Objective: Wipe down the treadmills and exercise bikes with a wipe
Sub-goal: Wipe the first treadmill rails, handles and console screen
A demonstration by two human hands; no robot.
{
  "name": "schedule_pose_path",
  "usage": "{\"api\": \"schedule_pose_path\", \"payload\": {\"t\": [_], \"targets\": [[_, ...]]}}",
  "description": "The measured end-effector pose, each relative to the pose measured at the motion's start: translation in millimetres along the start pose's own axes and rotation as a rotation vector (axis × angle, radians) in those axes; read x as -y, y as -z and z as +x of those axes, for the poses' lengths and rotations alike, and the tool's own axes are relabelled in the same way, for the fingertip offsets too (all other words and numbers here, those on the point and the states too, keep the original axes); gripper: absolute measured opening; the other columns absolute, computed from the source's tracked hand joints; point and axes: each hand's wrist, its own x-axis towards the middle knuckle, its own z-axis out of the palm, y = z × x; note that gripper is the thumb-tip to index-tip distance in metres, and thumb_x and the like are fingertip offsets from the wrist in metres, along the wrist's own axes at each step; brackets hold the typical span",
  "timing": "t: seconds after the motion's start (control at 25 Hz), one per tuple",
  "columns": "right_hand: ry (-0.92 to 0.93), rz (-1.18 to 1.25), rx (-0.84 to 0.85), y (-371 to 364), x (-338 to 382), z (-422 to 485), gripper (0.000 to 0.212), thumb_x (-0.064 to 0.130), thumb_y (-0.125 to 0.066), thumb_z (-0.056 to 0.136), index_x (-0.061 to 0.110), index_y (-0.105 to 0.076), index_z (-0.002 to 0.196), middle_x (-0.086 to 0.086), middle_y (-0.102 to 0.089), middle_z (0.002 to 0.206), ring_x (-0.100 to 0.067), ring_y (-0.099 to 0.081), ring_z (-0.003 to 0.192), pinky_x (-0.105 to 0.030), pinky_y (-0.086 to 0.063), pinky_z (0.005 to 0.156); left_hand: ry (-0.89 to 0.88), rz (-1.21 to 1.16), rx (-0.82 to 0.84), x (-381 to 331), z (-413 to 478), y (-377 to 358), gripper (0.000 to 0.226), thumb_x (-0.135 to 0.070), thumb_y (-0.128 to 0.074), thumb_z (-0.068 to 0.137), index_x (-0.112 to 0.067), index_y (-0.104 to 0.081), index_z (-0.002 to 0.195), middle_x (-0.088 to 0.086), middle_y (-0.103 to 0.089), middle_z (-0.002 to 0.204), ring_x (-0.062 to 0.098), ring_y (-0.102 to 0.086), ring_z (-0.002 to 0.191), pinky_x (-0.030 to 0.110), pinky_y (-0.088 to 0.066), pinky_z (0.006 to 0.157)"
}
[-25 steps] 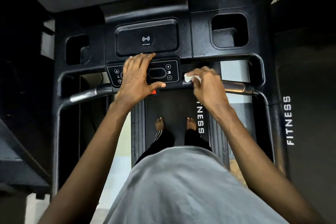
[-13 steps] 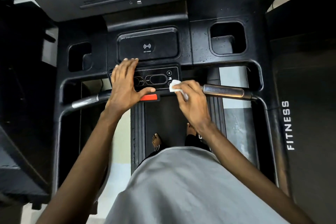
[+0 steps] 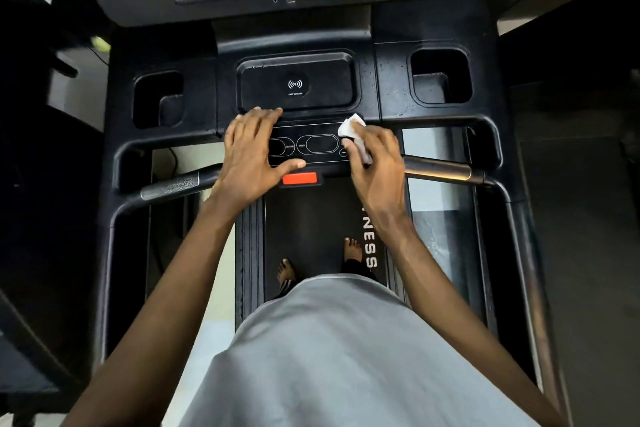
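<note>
A treadmill (image 3: 391, 80) is cleaned at its console. On the control panel (image 3: 320, 144), the right hand (image 3: 377, 163) is clamped on a crumpled white wipe (image 3: 351, 126), pressed at the panel's right end. Light, overlapping strokes would be best, so that no button is triggered. The left hand (image 3: 249, 152), laid flat with fingers spread, covers the panel's left end and blocks the sweep. Beyond, cup holders (image 3: 438, 85) and a charging pad (image 3: 296, 87) are seen. The red stop tab (image 3: 299, 178), nearest, is best skirted.
</note>
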Motion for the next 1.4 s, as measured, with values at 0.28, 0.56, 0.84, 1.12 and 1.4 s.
{"api": "schedule_pose_path", "payload": {"t": [0.28, 0.56, 0.84, 1.12, 1.4], "targets": [[0.071, -0.072, 0.033, -24, 25, 14, 0.015, 0.008, -0.059, 0.098, 0.004, -0.072, 0.105, -0.006, -0.060, 0.102, -0.020, -0.060, 0.095, -0.034, -0.053, 0.086, 0.013, -0.091, -0.033, 30, -15, 3, 0.096, -0.062, -0.076, 0.076, -0.022, -0.037, 0.153, 0.008, -0.037, 0.154, 0.026, -0.022, 0.149, 0.047, -0.014, 0.119], [-0.059, -0.118, -0.010, -33, 40, 11, 0.027, 0.011, -0.057, 0.099, 0.008, -0.064, 0.125, -0.007, -0.060, 0.112, -0.014, -0.062, 0.096, -0.030, -0.053, 0.093, -0.037, -0.217, -0.015, 45, -15, 0, 0.100, -0.056, -0.078, 0.077, -0.014, -0.032, 0.155, 0.009, -0.034, 0.157, 0.029, -0.025, 0.146, 0.051, -0.028, 0.117], [-0.048, -0.118, -0.062, -34, 41, -15, 0.012, 0.009, -0.059, 0.099, 0.006, -0.070, 0.102, -0.005, -0.057, 0.102, -0.011, -0.060, 0.086, -0.029, -0.054, 0.081, -0.043, -0.361, 0.063, 53, -22, 9, 0.101, -0.047, -0.079, 0.081, -0.024, -0.020, 0.160, -0.003, -0.014, 0.166, 0.024, -0.022, 0.150, 0.045, -0.029, 0.118], [-0.045, -0.150, 0.095, -74, 66, -50, 0.015, -0.001, -0.054, 0.096, 0.004, -0.067, 0.101, -0.005, -0.054, 0.106, -0.010, -0.057, 0.088, -0.020, -0.050, 0.082, -0.036, -0.461, 0.103, 74, -40, 19, 0.095, -0.043, -0.070, 0.090, -0.036, -0.006, 0.160, -0.015, -0.009, 0.167, 0.005, -0.024, 0.147, 0.038, -0.038, 0.110], [-0.166, -0.104, 0.014, -75, 65, -59, 0.016, -0.006, -0.054, 0.094, -0.003, -0.068, 0.102, -0.011, -0.058, 0.105, -0.002, -0.055, 0.089, -0.004, -0.039, 0.085, -0.044, -0.367, -0.005, 92, -60, 13, 0.078, -0.045, -0.055, 0.100, -0.033, -0.008, 0.161, 0.014, -0.068, 0.119, 0.029, -0.066, 0.102, 0.043, -0.049, 0.093]]}}
